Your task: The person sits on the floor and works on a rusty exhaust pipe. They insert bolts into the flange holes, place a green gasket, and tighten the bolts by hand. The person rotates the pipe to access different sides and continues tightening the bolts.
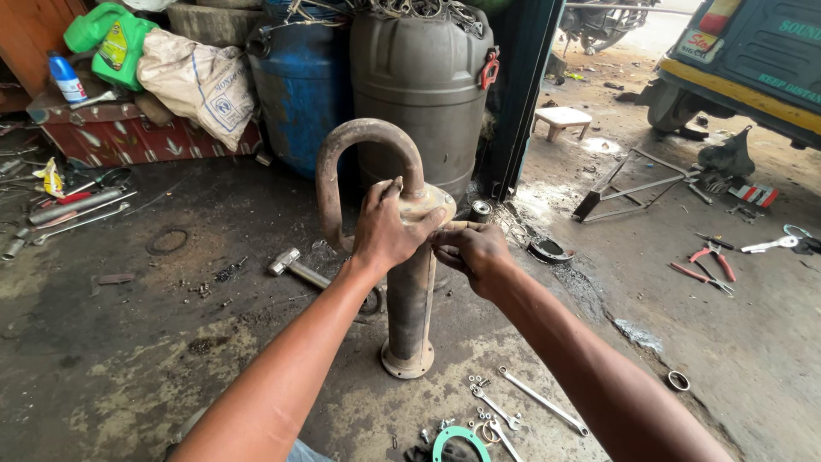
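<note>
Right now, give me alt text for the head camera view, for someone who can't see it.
A person's left hand and right hand grip the top flange of a rusty upright pipe with a curved bend, standing on a grimy workshop floor. Spanners lie in front of it, a hammer to its left, and two drums behind.

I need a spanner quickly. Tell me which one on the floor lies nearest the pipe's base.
The short spanner, just right of the pipe base. The long spanner lies farther right; a third lies nearer the green ring.

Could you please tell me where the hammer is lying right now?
The hammer lies on the grimy floor, left of the rusty upright pipe, just below the left hand.
</note>
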